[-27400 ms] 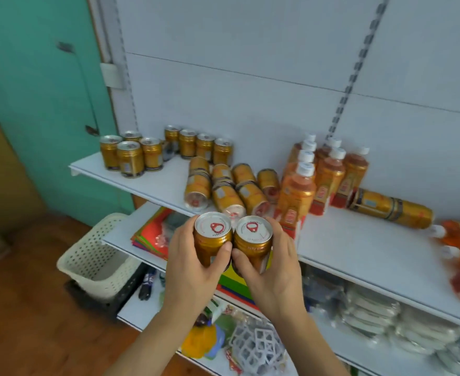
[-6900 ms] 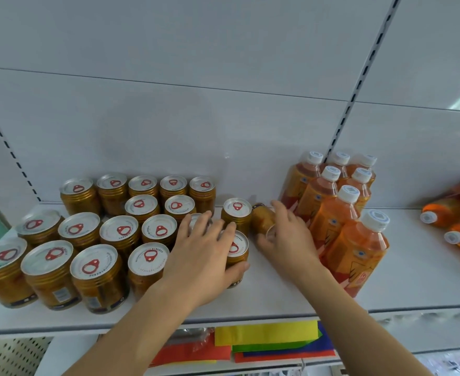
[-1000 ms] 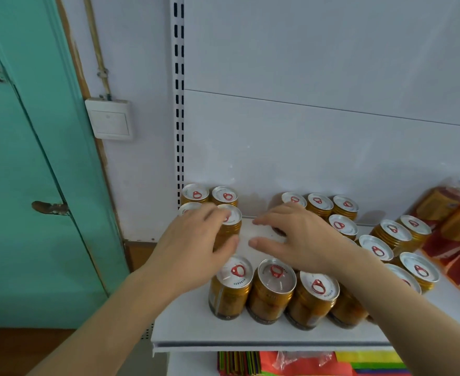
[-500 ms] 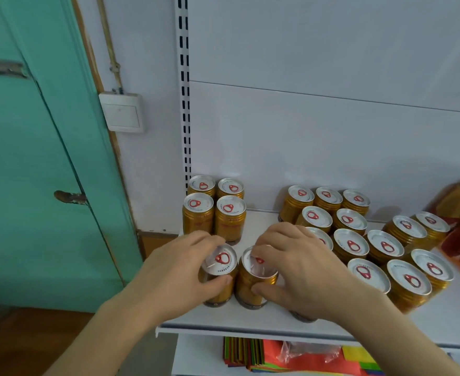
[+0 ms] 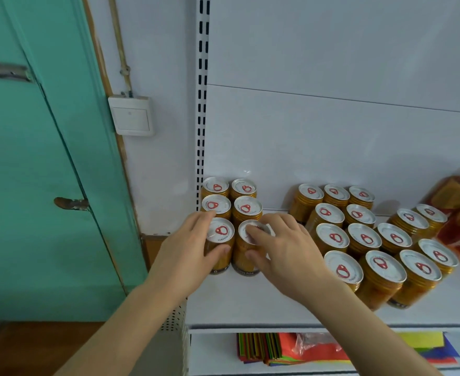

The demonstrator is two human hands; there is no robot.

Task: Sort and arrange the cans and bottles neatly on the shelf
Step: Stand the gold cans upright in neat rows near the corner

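On the white shelf (image 5: 250,305) gold cans with white lids and red pull rings stand upright. At the far left, a two-wide column of cans (image 5: 231,199) runs back to the wall. My left hand (image 5: 188,253) grips the front left can (image 5: 220,240) of that column. My right hand (image 5: 283,251) grips the front right can (image 5: 243,256), fingers over its lid. Both cans stand on the shelf, touching the pair behind. A larger group of cans (image 5: 364,240) stands to the right, apart from the column. Orange bottles (image 5: 456,196) show at the right edge.
A white perforated upright (image 5: 201,104) and back panel bound the shelf at left and rear. A teal door (image 5: 33,158) and a wall switch (image 5: 131,115) lie to the left. Colourful paper stacks (image 5: 304,348) fill the shelf below.
Both hands have slid the two cans back and to the left, from the shelf's front edge up against the column of four cans at the wall.
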